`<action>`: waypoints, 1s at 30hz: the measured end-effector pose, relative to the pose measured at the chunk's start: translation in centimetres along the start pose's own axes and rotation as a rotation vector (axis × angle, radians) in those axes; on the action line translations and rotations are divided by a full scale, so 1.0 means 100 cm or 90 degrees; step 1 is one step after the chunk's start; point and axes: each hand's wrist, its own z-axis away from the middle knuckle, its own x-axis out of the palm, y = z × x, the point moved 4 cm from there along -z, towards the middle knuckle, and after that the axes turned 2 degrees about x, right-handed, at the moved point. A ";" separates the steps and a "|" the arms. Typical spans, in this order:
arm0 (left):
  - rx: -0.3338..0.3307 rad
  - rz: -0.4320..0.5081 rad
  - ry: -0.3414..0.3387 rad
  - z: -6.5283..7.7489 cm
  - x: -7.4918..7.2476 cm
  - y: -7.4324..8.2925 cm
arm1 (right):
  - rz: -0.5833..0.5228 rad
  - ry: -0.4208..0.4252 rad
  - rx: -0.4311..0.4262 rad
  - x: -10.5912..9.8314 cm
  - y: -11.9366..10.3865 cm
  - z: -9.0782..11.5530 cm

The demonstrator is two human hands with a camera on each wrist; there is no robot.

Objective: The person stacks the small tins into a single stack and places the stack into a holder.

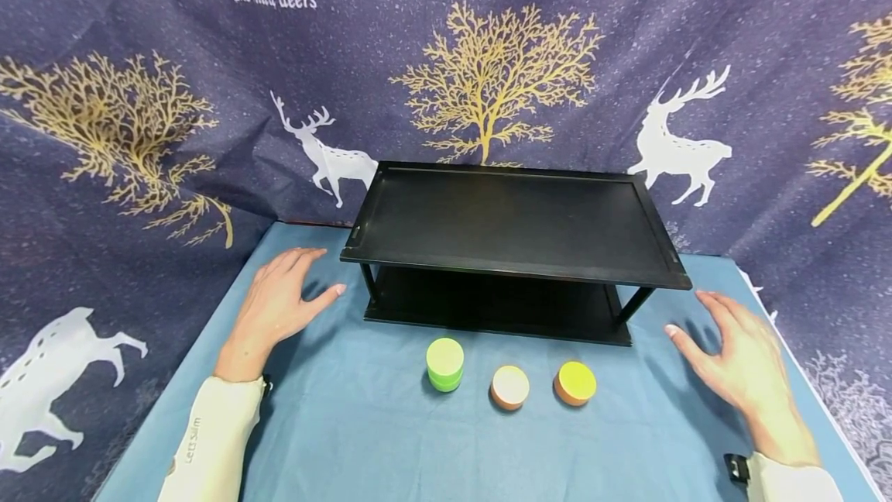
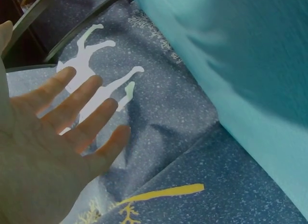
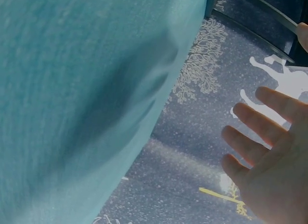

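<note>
A black two-level shelf (image 1: 512, 219) stands on the blue cloth, its upper board above a lower one. To its left hovers my left hand (image 1: 279, 304), fingers spread and thumb pointing at the shelf's front corner. My right hand (image 1: 746, 355) is off the right front corner, thumb and fingers apart, holding nothing. In front of the shelf sit a green round piece (image 1: 444, 362) that looks like two stacked discs, an orange round piece with a pale top (image 1: 510, 387), and an orange one with a yellow top (image 1: 574, 383). Both wrist views show the palms bare.
A blue cloth (image 1: 362, 440) covers the table. Behind and at both sides hangs a dark blue fabric (image 1: 348, 45) printed with white deer and golden trees. The shelf's back edge stands close to that fabric.
</note>
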 end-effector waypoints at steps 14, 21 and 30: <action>0.017 0.013 -0.008 -0.001 -0.001 0.008 | -0.017 0.006 -0.019 -0.004 -0.010 -0.003; 0.022 0.014 -0.014 0.002 -0.002 0.009 | -0.026 -0.008 -0.012 -0.006 -0.014 -0.004; 0.027 0.031 -0.021 0.009 0.000 0.010 | -0.025 -0.028 -0.010 -0.005 -0.022 -0.001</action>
